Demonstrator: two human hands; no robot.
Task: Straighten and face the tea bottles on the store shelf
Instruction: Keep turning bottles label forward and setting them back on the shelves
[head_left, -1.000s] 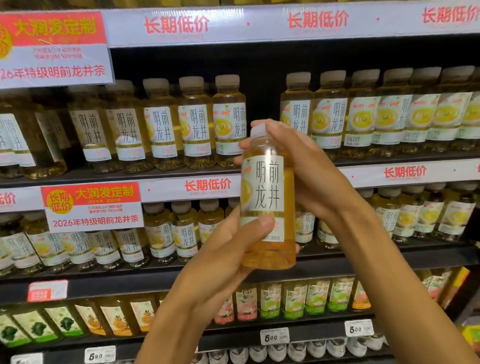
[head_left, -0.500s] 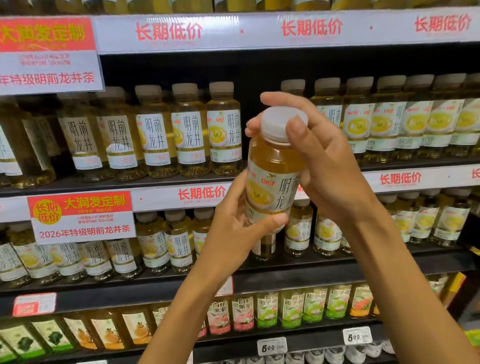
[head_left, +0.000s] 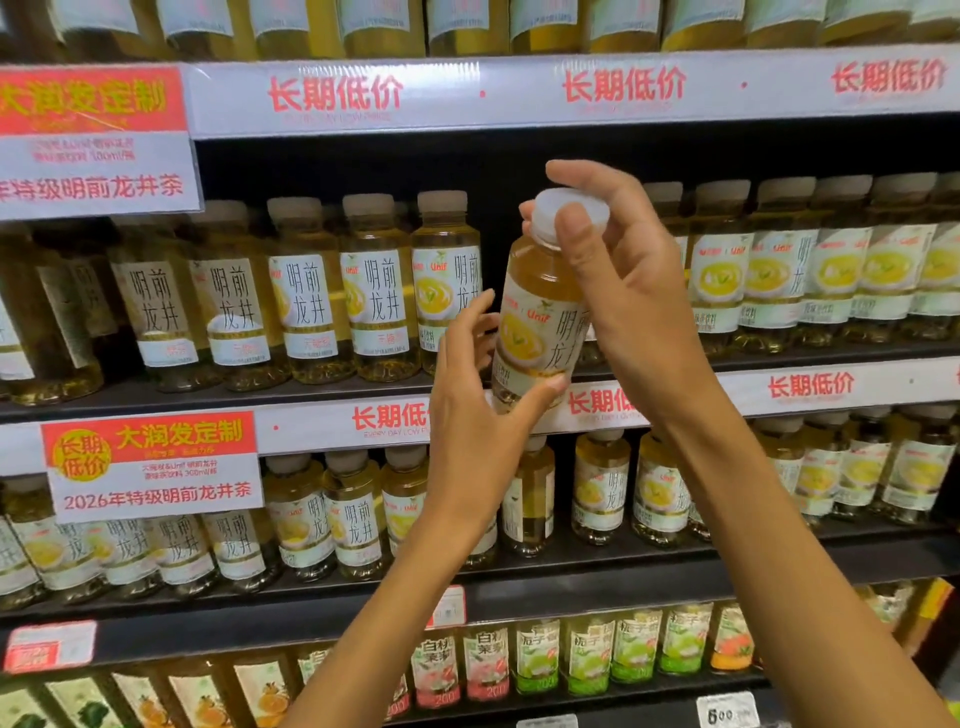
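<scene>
Tea bottle (head_left: 540, 317) is up in front of the shelf (head_left: 332, 389), tilted with its cap toward 1 o'clock. Right hand (head_left: 631, 291) curls round the neck, thumb on the white cap (head_left: 569, 210). Left hand (head_left: 472, 415) sits at 7 o'clock, thumb pressed on the bottom, other fingers spread loose beside the label

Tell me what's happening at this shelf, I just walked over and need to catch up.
A person is facing tea bottles on a store shelf. The right hand grips a tea bottle by its white cap, and the left hand steadies its lower body with the thumb across the label. The bottle is tilted and held in front of a gap in the row on the shelf, not yet set down. Neighbouring bottles stand upright.
</scene>
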